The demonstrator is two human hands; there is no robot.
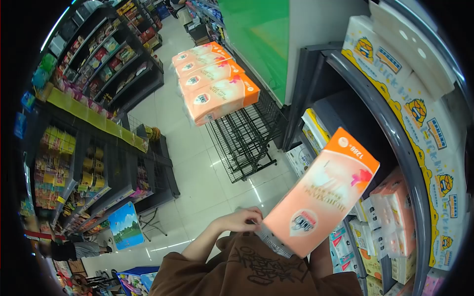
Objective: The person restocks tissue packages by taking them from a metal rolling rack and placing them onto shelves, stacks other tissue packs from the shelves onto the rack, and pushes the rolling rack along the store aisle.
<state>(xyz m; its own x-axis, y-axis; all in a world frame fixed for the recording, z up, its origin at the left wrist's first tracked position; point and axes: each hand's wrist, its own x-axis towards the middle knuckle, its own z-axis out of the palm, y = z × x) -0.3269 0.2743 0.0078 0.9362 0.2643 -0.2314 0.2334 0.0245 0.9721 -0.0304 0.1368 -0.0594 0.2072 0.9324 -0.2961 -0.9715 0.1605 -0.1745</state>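
An orange and peach tissue pack (323, 195) with a pink flower print is held tilted in front of my body. My left hand (241, 220) has its fingers curled at the pack's lower left end, on the clear plastic wrap. Behind the pack goes my right forearm (321, 260); the right hand itself is hidden by it. Farther off, several matching tissue packs (224, 100) lie side by side on top of a black wire rack (242, 148).
To my right curves a dark shelf (382, 98) with white and yellow duck-print packs (419, 111) and other tissue packs (395, 217). Snack shelves (98, 163) line the left. A folding stool (126, 226) and a person (74, 250) are at lower left.
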